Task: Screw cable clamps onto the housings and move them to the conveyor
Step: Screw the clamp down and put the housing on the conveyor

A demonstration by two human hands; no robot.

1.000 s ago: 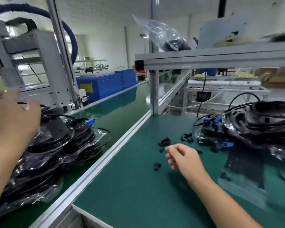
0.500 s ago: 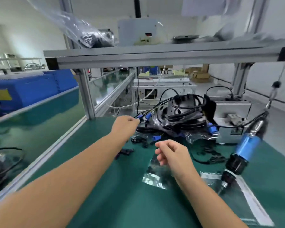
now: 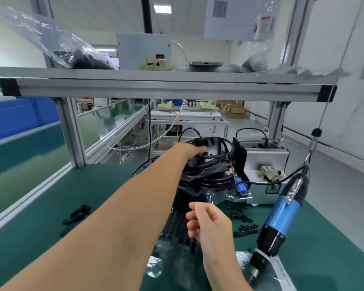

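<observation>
Housings (image 3: 208, 169) lie stacked at the surface's far side; left hand (image 3: 190, 150) reaches the top one, grip hidden; right hand (image 3: 208, 224) nearer, loosely curled, empty

No legible text anywhere.

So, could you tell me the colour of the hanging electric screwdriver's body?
Blue body, black at the lower end; head view.
</observation>
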